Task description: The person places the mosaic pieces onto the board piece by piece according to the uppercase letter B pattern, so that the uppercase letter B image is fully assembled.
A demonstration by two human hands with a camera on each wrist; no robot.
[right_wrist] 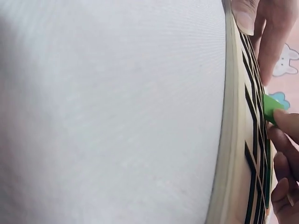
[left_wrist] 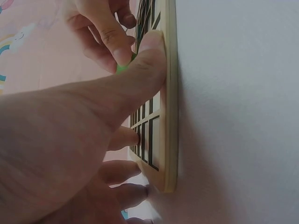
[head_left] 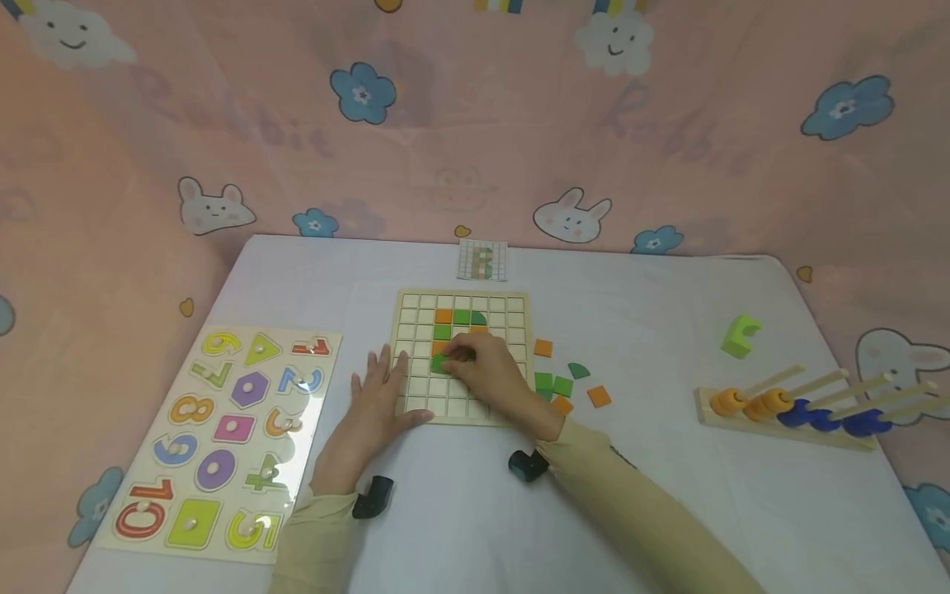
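Observation:
A wooden grid board [head_left: 460, 292] lies on the white table. My left hand [head_left: 371, 412] rests at its lower left edge, thumb spread along the front rim. My right hand [head_left: 490, 371] reaches over the board and pinches a green tile [right_wrist: 270, 108] between thumb and fingers, at a cell below an orange tile [head_left: 438, 347]. In the grid above sit another orange square [head_left: 443, 316], green squares [head_left: 461, 317] and a green quarter-circle [head_left: 478, 318]. The right hand partly hides the middle cells.
A printed pattern card [head_left: 482, 261] lies behind the board. Right of it are loose orange squares [head_left: 599, 397], green squares [head_left: 562, 388] and a green quarter-circle piece [head_left: 579, 371]. A number puzzle [head_left: 235, 428] lies left; a pegged wooden stand [head_left: 711, 417] and green block [head_left: 740, 336] are right.

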